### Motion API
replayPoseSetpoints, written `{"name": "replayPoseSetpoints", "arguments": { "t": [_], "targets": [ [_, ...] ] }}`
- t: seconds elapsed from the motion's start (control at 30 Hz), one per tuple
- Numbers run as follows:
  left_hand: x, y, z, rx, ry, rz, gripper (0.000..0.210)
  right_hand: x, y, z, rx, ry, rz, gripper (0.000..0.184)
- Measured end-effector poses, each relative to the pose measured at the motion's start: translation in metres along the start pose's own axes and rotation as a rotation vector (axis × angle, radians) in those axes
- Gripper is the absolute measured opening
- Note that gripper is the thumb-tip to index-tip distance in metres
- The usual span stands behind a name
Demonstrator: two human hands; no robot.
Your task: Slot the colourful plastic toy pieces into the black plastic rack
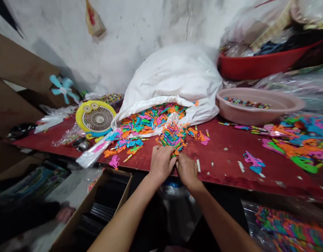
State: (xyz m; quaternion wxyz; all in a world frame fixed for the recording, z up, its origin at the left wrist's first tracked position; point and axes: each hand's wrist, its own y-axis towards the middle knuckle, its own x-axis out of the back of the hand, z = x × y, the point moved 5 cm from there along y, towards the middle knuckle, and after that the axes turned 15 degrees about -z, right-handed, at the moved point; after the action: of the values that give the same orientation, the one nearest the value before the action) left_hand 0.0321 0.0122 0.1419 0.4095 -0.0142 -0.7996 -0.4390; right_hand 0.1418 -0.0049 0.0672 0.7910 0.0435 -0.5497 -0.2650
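A dense bunch of small plastic pieces [174, 134], coloured orange, pink, green and blue, lies at the table's front edge. At its near end my left hand [161, 161] and my right hand [187, 168] meet, fingers curled in and closed on it. My fingers hide the exact grip, and whether a clear bag wraps the bunch I cannot tell. Just behind it, a large white sack [174, 75] lies on its side, its mouth spilling similar loose pieces [143, 120]. More pieces [200, 135] lie right of the bunch.
On the red table [221, 161] stand a yellow fan [95, 119] at left and a pink basin [258, 113] at right. A pile of plastic pieces [305, 140] covers the right end. Below left are a cardboard box [119, 199] and another person's hand [65, 213].
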Motion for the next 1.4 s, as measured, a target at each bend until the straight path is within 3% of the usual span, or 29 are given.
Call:
{"name": "replayPoseSetpoints", "arguments": {
  "t": [0.13, 0.33, 0.6, 0.9, 1.03, 1.17, 1.3, 1.4],
  "targets": [
    [0.004, 0.013, -0.014, -0.087, 0.074, -0.113, 0.037, -0.005, 0.002, 0.0, -0.024, 0.054, -0.007, 0.03],
    [-0.013, 0.033, -0.021, -0.156, 0.23, -0.083, 0.013, 0.0, 0.008, 0.002, -0.006, 0.022, -0.037, 0.03],
    [-0.024, 0.024, -0.01, -0.141, 0.208, -0.112, 0.014, -0.007, 0.008, 0.003, 0.047, 0.006, -0.023, 0.033],
    [-0.028, 0.023, 0.002, 0.0, 0.103, -0.118, 0.014, -0.007, 0.007, 0.004, 0.065, -0.021, -0.004, 0.031],
    [-0.022, 0.023, -0.001, 0.034, -0.007, -0.106, 0.008, -0.005, 0.008, 0.004, 0.054, -0.021, -0.025, 0.033],
    [0.0, 0.034, -0.007, 0.023, -0.068, -0.274, 0.022, -0.003, 0.007, 0.003, 0.041, 0.004, -0.067, 0.031],
    [0.006, 0.055, 0.017, 0.147, -0.121, -0.318, 0.026, -0.004, 0.008, 0.002, 0.022, -0.005, -0.037, 0.028],
    [0.003, 0.058, 0.056, 0.372, -0.128, -0.342, 0.029, -0.004, 0.011, 0.001, 0.004, 0.003, 0.012, 0.026]
  ]
}}
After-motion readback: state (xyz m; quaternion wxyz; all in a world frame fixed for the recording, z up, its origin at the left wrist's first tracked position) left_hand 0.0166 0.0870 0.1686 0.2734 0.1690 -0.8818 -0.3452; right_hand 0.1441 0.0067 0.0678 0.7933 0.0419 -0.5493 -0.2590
